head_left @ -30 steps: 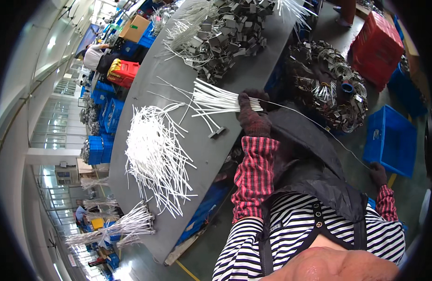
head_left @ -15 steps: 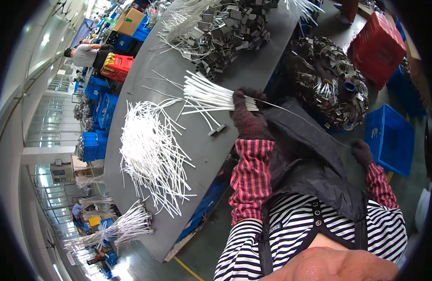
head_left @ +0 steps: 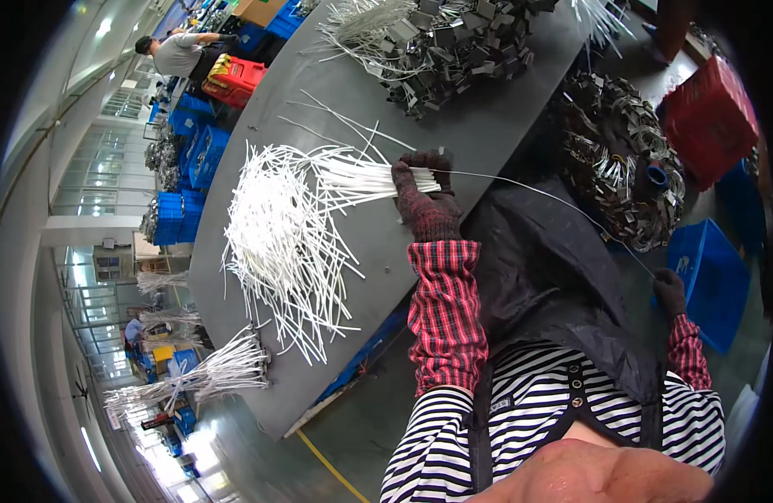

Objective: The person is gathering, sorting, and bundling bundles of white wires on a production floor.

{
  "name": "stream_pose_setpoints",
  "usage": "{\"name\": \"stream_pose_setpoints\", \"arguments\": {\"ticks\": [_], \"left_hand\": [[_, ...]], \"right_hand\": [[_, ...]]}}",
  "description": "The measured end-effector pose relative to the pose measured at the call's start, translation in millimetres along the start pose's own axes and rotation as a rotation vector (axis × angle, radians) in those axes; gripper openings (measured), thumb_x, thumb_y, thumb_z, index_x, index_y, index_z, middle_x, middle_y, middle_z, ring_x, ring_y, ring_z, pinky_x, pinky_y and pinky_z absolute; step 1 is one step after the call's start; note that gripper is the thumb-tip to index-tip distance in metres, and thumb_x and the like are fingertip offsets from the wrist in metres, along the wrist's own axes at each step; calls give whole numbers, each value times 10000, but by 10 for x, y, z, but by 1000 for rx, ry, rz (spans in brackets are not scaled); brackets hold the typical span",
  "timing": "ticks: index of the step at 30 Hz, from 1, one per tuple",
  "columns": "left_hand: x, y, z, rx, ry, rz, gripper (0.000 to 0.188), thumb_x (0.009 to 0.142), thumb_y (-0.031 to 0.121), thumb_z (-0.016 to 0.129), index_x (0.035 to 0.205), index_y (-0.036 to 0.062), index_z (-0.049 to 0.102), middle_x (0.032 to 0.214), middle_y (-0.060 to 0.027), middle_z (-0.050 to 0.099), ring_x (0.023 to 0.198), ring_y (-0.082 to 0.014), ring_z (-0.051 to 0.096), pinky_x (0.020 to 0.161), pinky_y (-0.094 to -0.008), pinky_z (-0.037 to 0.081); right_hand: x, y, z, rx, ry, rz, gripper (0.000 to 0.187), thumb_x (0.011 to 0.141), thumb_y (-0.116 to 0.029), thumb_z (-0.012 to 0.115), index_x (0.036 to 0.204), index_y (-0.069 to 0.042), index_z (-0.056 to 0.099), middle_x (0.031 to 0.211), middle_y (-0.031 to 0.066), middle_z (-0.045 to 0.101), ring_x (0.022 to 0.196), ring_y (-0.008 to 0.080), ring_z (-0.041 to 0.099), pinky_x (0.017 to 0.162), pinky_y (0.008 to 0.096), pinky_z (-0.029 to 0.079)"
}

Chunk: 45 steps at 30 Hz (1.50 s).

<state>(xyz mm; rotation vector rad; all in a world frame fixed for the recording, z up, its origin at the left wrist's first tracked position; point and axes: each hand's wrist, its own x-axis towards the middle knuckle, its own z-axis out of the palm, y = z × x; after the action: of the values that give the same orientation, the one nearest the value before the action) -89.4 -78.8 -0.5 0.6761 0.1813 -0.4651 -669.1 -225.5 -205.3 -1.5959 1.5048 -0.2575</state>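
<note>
My left hand (head_left: 426,194), in a dark red knit glove, is closed around a bundle of white sleeved wires (head_left: 353,180). The bundle lies low over the grey table, its far ends running into a loose heap of white wires (head_left: 277,218). A thin grey wire (head_left: 541,186) leaves the bundle by my left fingers and crosses above a black apron (head_left: 545,251) in a long shallow curve. Far to the right, my gloved right hand (head_left: 669,292) is closed on that wire's other end. What its fingertips pinch is too small to make out.
Dark metal clips with wires (head_left: 453,54) are piled on the far part of the grey table (head_left: 378,285). A tied wire bundle (head_left: 210,369) sticks out past its left edge. Coiled wires (head_left: 625,159), a red crate (head_left: 709,121) and a blue bin (head_left: 709,281) stand right. A person (head_left: 181,54) works far left.
My left hand has brought the white bundle left and down, against the loose heap. My right hand has moved slightly farther away, with the wire still in it. The whole view has shifted a little.
</note>
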Motion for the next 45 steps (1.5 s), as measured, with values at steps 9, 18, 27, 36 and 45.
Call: {"name": "stream_pose_setpoints", "arguments": {"ticks": [9, 18, 27, 36, 45], "left_hand": [[-328, -371, 57, 219, -293, -23, 268, 960, 268, 597, 960, 1, 621, 851, -92, 658, 749, -211, 633, 712, -381, 557], [-204, -430, -55, 1350, -449, 688, 304, 926, 292, 652, 990, -4, 674, 919, -70, 698, 853, -169, 662, 776, -292, 519], [169, 218, -161, 706, 5, 56, 238, 932, 175, 623, 1089, -3, 608, 915, -120, 673, 756, -200, 669, 647, -309, 564], [-298, -303, 231, 636, -308, -202, 201, 953, 206, 574, 981, 24, 656, 856, -88, 660, 776, -193, 652, 677, -322, 550], [-693, -969, 868, 295, -249, -340, 193, 971, 260, 523, 917, 83, 578, 650, 21, 493, 483, -91, 450, 408, -242, 344]], "right_hand": [[-31, -1517, 783, 135, -125, -80, 471, 792, -82, 639, 1256, -39, 568, 1002, 86, 628, 838, 175, 577, 713, 315, 455], [-149, -4695, 2079, 470, -441, -492, 581, 845, -145, 674, 1378, -72, 455, 886, 114, 655, 731, 137, 621, 633, 294, 523], [793, -5516, 2019, 352, 397, -1073, 462, 789, -178, 714, 1223, -121, 567, 924, 126, 638, 859, 255, 640, 746, 386, 527], [178, -4618, 1555, 306, -77, -1016, 301, 788, -88, 723, 1081, -43, 671, 982, 110, 666, 902, 206, 668, 775, 347, 540], [-809, -3062, 686, 452, -459, -351, 274, 741, -88, 759, 993, -54, 658, 881, 26, 623, 780, 106, 576, 664, 266, 492]]}}
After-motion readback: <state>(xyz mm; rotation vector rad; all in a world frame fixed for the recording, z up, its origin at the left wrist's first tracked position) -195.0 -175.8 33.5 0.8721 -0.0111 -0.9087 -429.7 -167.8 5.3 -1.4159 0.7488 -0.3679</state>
